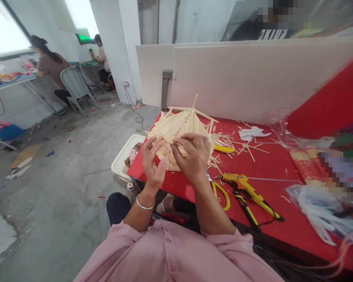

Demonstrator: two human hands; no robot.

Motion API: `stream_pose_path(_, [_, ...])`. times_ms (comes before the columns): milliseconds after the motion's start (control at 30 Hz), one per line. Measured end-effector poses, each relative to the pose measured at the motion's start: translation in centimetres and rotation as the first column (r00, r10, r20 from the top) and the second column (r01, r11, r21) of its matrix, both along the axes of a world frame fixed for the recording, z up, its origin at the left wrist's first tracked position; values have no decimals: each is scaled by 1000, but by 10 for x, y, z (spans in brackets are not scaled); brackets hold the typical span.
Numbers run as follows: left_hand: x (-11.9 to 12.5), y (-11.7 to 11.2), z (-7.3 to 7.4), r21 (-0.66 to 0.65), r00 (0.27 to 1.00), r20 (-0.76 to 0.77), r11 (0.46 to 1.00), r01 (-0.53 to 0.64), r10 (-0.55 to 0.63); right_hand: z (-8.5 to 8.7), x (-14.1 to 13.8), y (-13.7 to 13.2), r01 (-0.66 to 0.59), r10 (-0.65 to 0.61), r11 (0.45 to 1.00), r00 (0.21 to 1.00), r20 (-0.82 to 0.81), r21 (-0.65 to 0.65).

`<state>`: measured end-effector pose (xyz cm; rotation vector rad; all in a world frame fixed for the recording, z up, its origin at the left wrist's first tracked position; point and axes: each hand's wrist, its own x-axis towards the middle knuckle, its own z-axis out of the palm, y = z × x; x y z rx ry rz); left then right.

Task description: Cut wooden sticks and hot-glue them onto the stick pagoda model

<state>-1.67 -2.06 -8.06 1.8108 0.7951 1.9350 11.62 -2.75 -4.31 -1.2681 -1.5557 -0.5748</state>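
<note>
TEXT: white letters (274,35), apparently "KIDS", partly unclear | ON: dark garment (247,28) | WHERE: upper right, background

1. this looked like a craft workshop: the floor (85,164) was bare, stained concrete, and the walls (110,39) were plain and scuffed.
2. on a red worktable (270,164), a glue gun (247,186) and scissors (228,201) lay near a wooden stick model (182,121) and loose sticks (246,145).
3. paper scraps (20,172) and other small litter lay across the floor.
4. large white boards (238,78) stood upright behind the worktable.
5. farther off, two seated people (54,64) were at separate tables (14,82), one of them crowded with colourful materials (7,77).
</note>
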Motion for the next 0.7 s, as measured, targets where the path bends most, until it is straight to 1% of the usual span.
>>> stream_pose_path(200, [1, 1, -1, 30, 1000, -29, 999, -11, 12, 0, 0, 0, -23, 23, 1000, 1000, -1, 16])
stream_pose_path(400, [1, 1, -2, 23, 1000, -9, 1000, -2, 2, -1, 1, 0, -15, 15, 1000, 1000, -14, -22])
stream_pose_path(600, [2, 0, -2, 15, 1000, -4, 1000, -2, 2, 0, 1, 0, -25, 25, 999, 1000, 1, 26])
stream_pose_path(700, [2, 0, -1, 21, 1000, -16, 1000, -2, 3, 0, 0, 0, -23, 23, 1000, 1000, -10, 7])
